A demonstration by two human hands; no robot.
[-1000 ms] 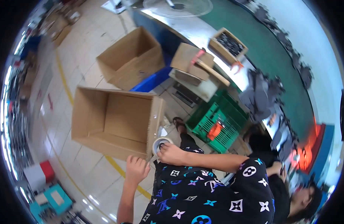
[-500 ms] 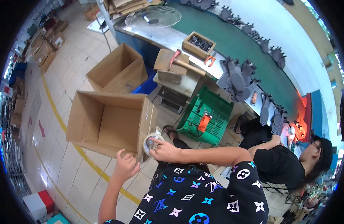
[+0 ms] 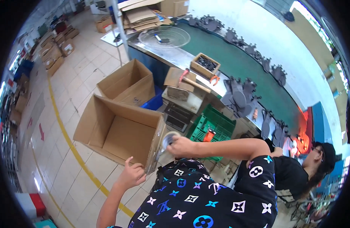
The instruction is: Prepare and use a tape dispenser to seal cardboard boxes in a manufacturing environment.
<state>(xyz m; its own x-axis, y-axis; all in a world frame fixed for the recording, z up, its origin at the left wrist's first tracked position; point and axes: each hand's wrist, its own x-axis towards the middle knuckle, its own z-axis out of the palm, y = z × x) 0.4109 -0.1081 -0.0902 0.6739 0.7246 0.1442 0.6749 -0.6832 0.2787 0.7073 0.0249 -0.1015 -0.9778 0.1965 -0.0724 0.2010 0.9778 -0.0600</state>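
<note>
An open cardboard box (image 3: 125, 135) stands in front of me, its inside bare. At its near rim, my left hand (image 3: 132, 174) has its fingers curled against the cardboard, with the index finger raised; the thumb is partly hidden. A roll of clear tape (image 3: 169, 140) is gripped in my right hand (image 3: 182, 146), beside the box's right wall. A shiny strip of tape (image 3: 158, 146) seems to lie along that wall, near the roll. The roll is slightly blurred.
Behind stands a second open cardboard box (image 3: 127, 83) by a blue bin (image 3: 153, 99). A hammer (image 3: 190, 81) lies on a small stand. Right of it sits a green crate (image 3: 216, 121). A bench (image 3: 216, 49) carries grey parts (image 3: 239, 95). A co-worker (image 3: 292, 171) sits at right.
My right hand and the tape roll have moved from the box's near right corner farther along its right wall. My left hand stays at the near rim. The whole view has shifted slightly.
</note>
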